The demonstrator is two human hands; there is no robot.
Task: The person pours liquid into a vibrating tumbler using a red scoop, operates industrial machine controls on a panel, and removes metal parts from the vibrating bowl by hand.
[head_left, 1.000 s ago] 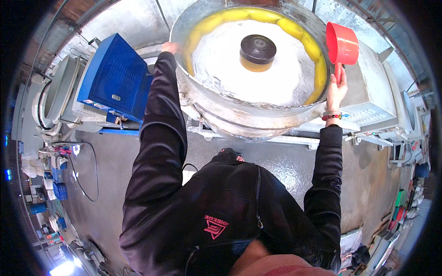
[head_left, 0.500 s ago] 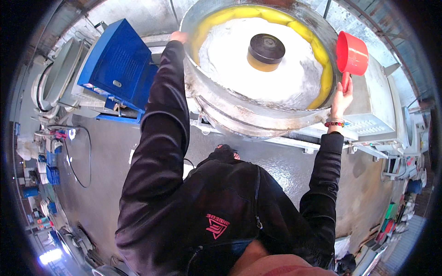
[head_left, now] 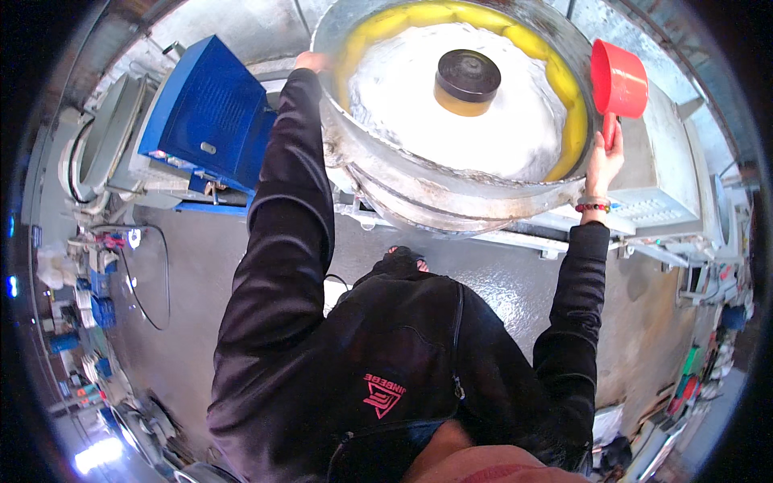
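In front of me is a large round metal tub with a padded-looking yellow lining. White material fills it around a central post with a black round cap. My right hand, at the tub's right side, is closed round the handle of a red scoop. The scoop's cup is raised beyond the rim, and its inside is mostly hidden. At the tub's left rim is my left hand; its fingers are blurred, so their grip does not show.
A blue metal cabinet stands left of the tub, with another round machine beyond it. On the right is a pale boxy housing. A dark cable lies on the wet-looking floor.
The whole view has shifted slightly. Both hands keep their places at the tub, with the red scoop still held up. The white material's surface pattern looks a little different.
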